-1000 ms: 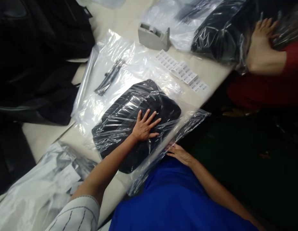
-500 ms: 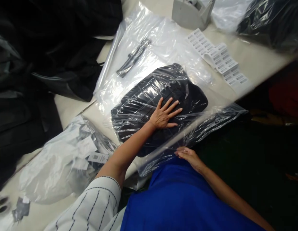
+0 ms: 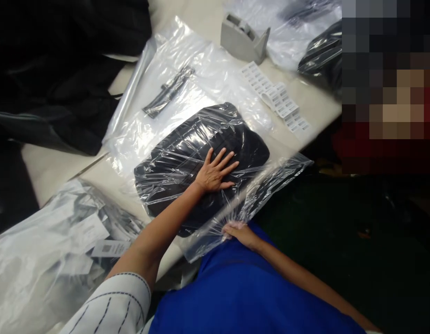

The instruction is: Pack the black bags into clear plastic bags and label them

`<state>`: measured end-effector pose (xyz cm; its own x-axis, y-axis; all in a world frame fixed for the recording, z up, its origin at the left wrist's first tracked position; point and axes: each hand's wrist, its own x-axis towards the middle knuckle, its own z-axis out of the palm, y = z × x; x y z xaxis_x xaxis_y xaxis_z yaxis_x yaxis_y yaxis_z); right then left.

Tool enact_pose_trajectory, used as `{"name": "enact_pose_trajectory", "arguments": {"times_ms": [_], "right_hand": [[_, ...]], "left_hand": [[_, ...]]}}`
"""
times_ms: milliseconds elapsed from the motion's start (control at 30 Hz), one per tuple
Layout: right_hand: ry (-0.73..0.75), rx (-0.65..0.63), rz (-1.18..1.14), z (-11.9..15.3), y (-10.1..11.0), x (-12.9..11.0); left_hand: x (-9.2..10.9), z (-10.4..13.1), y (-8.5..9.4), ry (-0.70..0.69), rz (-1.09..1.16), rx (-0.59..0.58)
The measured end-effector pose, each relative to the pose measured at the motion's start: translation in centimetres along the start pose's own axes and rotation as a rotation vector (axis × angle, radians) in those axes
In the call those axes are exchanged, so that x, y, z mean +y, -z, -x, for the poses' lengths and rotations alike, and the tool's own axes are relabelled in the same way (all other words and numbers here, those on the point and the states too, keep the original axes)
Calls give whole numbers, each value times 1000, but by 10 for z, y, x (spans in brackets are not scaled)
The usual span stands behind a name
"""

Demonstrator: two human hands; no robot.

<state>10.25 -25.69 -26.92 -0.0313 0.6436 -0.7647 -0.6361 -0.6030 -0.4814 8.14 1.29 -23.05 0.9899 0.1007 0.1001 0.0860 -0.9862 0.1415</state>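
Note:
A bulky black item (image 3: 201,134), perhaps a bag, lies inside a clear plastic bag (image 3: 277,178) at the table's near edge. My left hand (image 3: 215,174) rests flat on top of it over the film, fingers spread. Just below, at the open side of the plastic, my right hand (image 3: 237,232) is closed on gathered film, and creases fan out from its grip. The plastic's loose edge hangs past the table edge on both sides of that hand. What exactly the black item is cannot be made out through the glare.
A grey tape dispenser (image 3: 243,39) and barcode label sheets (image 3: 275,97) lie beyond. Under the black item are stacked clear bags (image 3: 201,60) with a black strip (image 3: 169,92) on them. Left stand a bag of tags (image 3: 65,236) and black goods (image 3: 62,79). Another person is at upper right.
My right hand has closed on the plastic's edge and bunched it, where before it only pinched near it. My left hand stays on the black item. The view has shifted to the right.

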Motion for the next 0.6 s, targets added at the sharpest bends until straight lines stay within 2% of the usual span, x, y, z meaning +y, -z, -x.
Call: {"name": "enact_pose_trajectory", "arguments": {"times_ms": [67, 100, 167, 300, 367, 433, 500, 600], "right_hand": [[-42, -64, 48, 8, 11, -4], [-49, -53, 26, 10, 17, -7], [12, 63, -122, 8, 30, -19], [291, 362, -436, -19, 53, -56], [366, 507, -449, -32, 63, -70], [399, 597, -356, -34, 74, -73], [410, 603, -244, -24, 84, -67], [362, 511, -213, 1, 94, -56]], "left_hand": [[1, -1, 1, 8, 6, 1], [1, -2, 2, 12, 7, 0], [2, -2, 4, 16, 9, -4], [3, -2, 6, 19, 14, -11], [2, -2, 7, 21, 21, -16], [2, -3, 8, 23, 33, -17], [1, -3, 9, 20, 47, -16], [0, -4, 12, 7, 60, -21]]}}
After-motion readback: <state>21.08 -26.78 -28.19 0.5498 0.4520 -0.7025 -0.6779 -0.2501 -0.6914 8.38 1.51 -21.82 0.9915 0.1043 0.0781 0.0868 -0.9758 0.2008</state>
